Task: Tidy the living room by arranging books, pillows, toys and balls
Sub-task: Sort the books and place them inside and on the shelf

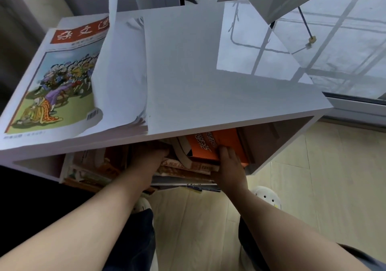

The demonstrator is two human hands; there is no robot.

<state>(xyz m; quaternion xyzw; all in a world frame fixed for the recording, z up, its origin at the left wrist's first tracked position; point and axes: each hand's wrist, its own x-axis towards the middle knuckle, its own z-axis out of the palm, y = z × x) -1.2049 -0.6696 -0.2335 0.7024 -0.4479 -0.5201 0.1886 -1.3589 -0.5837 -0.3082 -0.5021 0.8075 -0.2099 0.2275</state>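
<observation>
Under the white laminate desk (208, 78), in its open shelf, an orange paperback book (211, 145) lies on a messy stack of books (183, 168), partly hidden by the top. Right hand (228, 162) presses flat on it, fingers spread. Left hand (146, 160) reaches inside, fingertips hidden, grip unclear. Open illustrated magazine (62, 87) on top, left.

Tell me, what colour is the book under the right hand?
Orange book, with pale lettering, seen in the head view.
</observation>
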